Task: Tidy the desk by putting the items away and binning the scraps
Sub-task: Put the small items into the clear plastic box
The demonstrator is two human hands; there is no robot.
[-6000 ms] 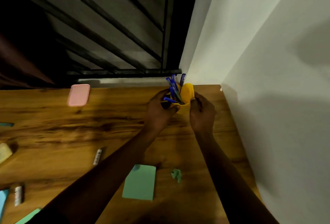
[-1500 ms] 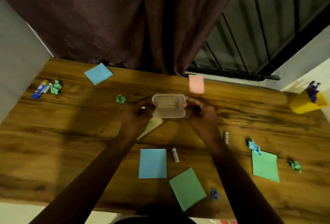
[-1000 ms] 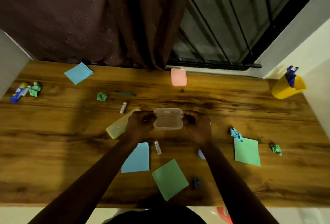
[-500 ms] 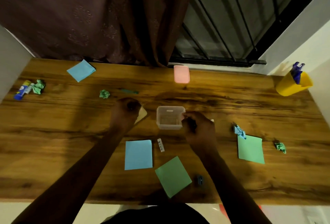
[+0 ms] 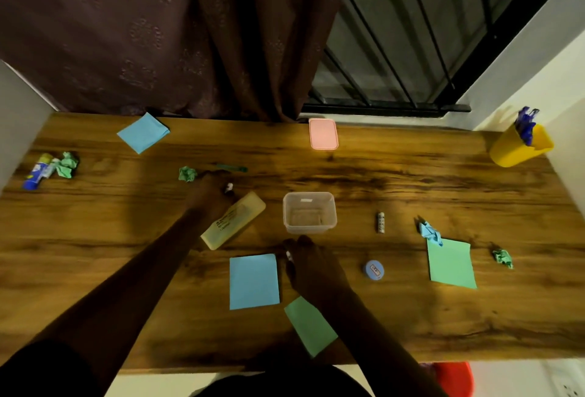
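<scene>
Open clear tub [image 5: 332,216] sits central on worktop [image 5: 411,175] as likely drop spot; left hand [image 5: 209,199] pinches far white stick [image 5: 228,188], right hand [image 5: 311,267] pinches near white stick [image 5: 288,254].

L hand [image 5: 207,199] fwd, R hand [image 5: 311,268] nearer body

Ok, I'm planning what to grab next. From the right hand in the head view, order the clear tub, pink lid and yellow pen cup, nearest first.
1. Clear tub, just beyond the right hand.
2. Pink lid, at the desk's far edge, centre.
3. Yellow pen cup, in the far right corner.
</scene>
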